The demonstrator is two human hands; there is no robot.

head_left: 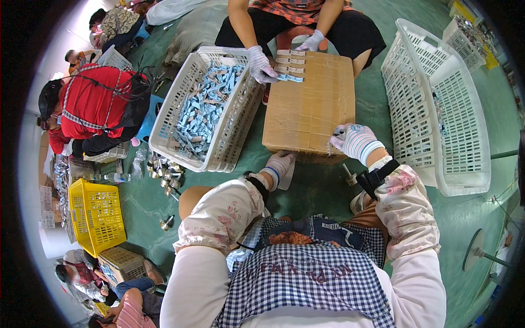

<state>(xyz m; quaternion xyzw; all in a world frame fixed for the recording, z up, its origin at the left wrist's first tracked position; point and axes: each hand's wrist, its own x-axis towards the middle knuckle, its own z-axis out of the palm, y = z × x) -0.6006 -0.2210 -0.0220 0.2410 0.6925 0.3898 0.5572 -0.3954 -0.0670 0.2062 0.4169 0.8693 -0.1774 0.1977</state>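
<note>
A brown cardboard box [309,109] stands before me on the floor. My right hand [356,142], in a striped glove, is at its near right corner, fingers bent and closed. A small dark bit shows at the fingertips, too small to name. My left hand [278,165], also gloved, is low against the near left side of the box; its fingers are mostly hidden. Beside that hand hangs a pale flat piece [286,177] I cannot make out. On the box's far left edge lie several small pale pieces [290,62] in a row, and a light blue strip [290,78].
A person opposite has one gloved hand [261,65] at the blue strip. A white basket [158,143] of blue pieces stands left; another white basket [415,136] stands right. Metal parts [167,174] lie on the floor near a yellow basket [98,216]. Other people sit at left.
</note>
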